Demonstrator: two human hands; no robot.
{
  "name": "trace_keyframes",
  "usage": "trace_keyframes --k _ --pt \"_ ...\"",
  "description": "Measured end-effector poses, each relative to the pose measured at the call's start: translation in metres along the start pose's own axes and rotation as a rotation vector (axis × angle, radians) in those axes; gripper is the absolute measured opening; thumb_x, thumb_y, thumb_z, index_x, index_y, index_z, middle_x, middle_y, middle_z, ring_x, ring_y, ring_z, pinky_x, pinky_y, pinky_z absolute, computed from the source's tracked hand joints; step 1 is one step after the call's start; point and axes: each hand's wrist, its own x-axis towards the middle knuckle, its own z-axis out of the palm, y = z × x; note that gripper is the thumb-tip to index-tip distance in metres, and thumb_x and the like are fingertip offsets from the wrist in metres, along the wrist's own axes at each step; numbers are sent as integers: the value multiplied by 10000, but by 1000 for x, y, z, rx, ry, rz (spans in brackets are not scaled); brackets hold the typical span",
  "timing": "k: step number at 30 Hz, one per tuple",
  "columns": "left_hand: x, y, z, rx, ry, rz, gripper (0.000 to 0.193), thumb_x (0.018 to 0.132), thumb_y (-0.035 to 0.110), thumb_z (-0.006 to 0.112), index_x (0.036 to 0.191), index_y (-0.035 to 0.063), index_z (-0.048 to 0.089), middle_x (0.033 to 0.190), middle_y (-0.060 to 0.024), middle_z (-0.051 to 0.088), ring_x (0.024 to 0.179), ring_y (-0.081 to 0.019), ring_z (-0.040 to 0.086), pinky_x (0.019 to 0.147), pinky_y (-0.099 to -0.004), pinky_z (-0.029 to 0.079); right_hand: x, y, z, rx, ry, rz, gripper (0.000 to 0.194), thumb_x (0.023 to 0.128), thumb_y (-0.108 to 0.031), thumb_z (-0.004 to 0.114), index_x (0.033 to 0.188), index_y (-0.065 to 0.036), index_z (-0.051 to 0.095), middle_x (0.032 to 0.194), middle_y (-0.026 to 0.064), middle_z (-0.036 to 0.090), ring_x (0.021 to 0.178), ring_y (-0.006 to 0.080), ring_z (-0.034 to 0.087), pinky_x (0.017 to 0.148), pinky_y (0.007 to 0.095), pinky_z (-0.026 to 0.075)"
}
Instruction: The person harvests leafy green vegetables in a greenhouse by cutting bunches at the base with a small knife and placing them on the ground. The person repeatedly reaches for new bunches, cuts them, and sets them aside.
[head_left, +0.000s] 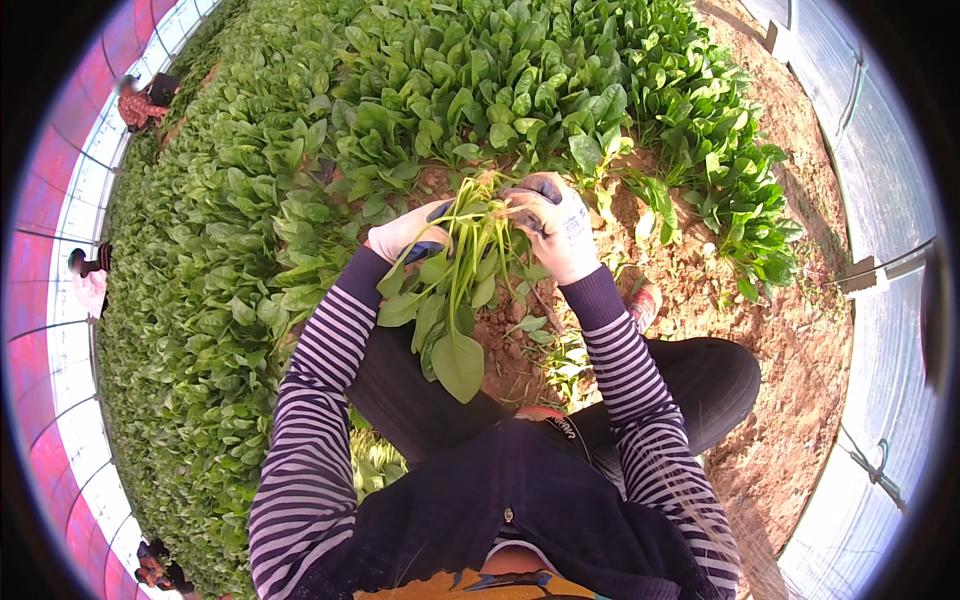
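Observation:
A bunch of spinach (459, 262) hangs in front of me, its pale stem and root ends up and its broad leaves drooping towards my lap. My left hand (412, 231), in a white work glove with a dark blue palm, grips the bunch from the left. On the other side, my right hand (553, 221), gloved alike, has its fingers bent at the stem and root ends. Whether those fingers pinch a single stem is hard to make out. Below the bunch, loose leaves (534, 326) lie on the reddish-brown soil (499, 352) between my legs.
Dense spinach plants (480, 67) stand ahead and to the left. Bare soil (787, 360) runs along my right to the clear plastic greenhouse wall (885, 187). Far left are several people, one in a red patterned top (136, 105). Cut leaves (570, 367) lie near my right leg.

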Motion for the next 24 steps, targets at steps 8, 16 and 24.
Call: trace_keyframes --k 8,16,24 --pt "-3 17 1 170 -28 84 789 756 210 744 1422 42 354 1225 -43 547 910 -71 547 747 -246 492 1 4 -79 272 -124 723 287 857 -93 611 1138 -41 585 1112 120 651 1006 228 640 841 323 492" --pt "8 13 9 656 67 198 765 713 106 686 1405 29 369 1295 -110 545 1162 -153 494 1007 -290 371 10 -13 -56 296 -192 317 315 821 -208 675 1102 -71 637 1028 131 595 957 282 597 848 344 474" --pt "9 -2 0 546 47 185 801 696 90 713 1416 40 366 1309 -96 537 1143 -147 508 1014 -283 371 10 -8 -31 140 -459 228 298 805 -109 670 1101 -104 636 1014 119 512 984 289 541 856 364 449"
